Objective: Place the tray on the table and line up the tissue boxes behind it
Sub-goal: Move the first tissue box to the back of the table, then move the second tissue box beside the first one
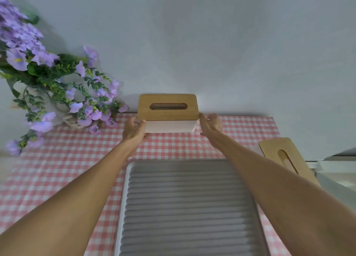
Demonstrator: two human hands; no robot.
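Both hands, L (133, 129) & R (211, 125), grip the wood-lidded tissue box (168, 112) by its ends, long axis crosswise, behind ribbed tray (123, 198); 2nd box (287, 159) lies nearer R.

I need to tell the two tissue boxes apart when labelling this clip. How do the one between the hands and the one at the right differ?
The centre tissue box sits squarely behind the tray, its slot running side to side; the right tissue box is angled, slot running diagonally. The centre one has the left hand and right hand at its ends; the right one is untouched. The centre one's white body shows; the right one shows mostly lid. Both have wooden slotted lids.
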